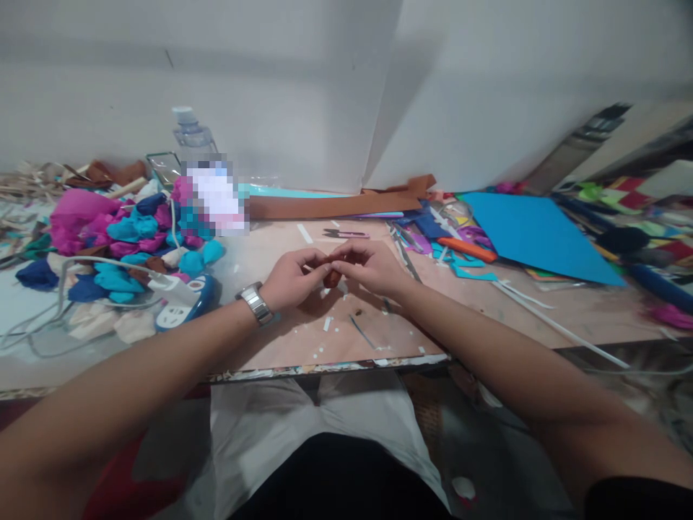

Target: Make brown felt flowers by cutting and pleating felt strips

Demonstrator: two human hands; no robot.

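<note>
Small, crumpled and reddish-brown, the piece [332, 279] sits pinched in the grip of both left hand [295, 278] and right hand [373, 269].

Dim, flat, greyish light, source out of view. Soft shadows on the pale grey wall [271, 87], darker ones under the hands. Wide-angle stretch at the edges; right side smeared, bare forearms blurry near the frame edge. White-screened phone [214, 191] pixelated. Floor area below the tabletop [303, 339] dark, murky.
</note>
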